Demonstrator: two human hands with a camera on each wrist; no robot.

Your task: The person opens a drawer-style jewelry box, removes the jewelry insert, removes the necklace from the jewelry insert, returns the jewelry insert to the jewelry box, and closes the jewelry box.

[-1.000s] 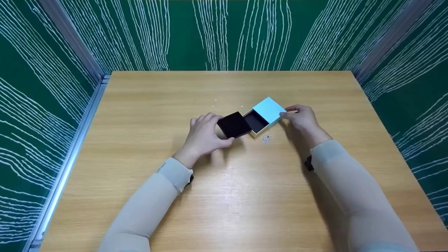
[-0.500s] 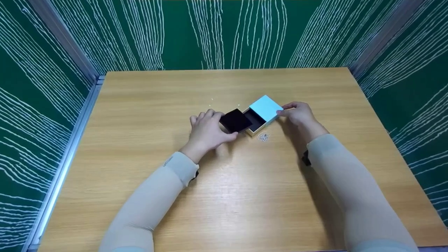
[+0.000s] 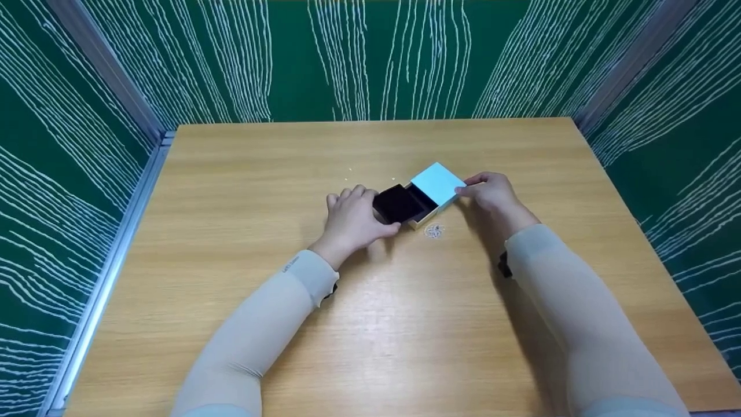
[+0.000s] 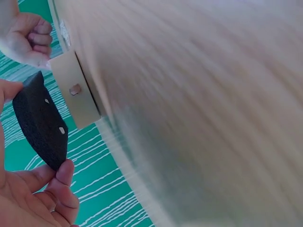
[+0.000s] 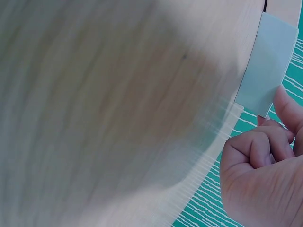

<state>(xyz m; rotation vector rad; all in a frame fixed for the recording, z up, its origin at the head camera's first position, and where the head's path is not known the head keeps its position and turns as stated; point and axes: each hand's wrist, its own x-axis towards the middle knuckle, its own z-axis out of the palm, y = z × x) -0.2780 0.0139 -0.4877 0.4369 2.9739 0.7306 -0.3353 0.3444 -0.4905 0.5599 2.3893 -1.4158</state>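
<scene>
My left hand (image 3: 354, 221) grips a square black foam insert (image 3: 398, 202) between thumb and fingers, holding it tilted over the open end of a small drawer box. Two white specks show on the foam's underside in the left wrist view. The box's pale inner drawer (image 3: 424, 220), dark inside, is pulled partway out of its light blue sleeve (image 3: 438, 183); its front (image 4: 85, 106) has a small brown spot. At the sleeve's far right corner, my right hand (image 3: 493, 194) pinches the box with thumb and fingertips, other fingers curled.
A small tangled silvery chain-like heap (image 3: 434, 231) lies on the wooden table (image 3: 370, 324) just in front of the box. Tiny pale bits (image 3: 350, 169) are scattered behind the left hand. Green walls with white streaks (image 3: 417, 58) enclose the table's back and sides.
My left hand has moved right with the foam insert, which now overlaps more of the drawer's opening. The right hand keeps its pinch on the sleeve; the view has shifted slightly.
</scene>
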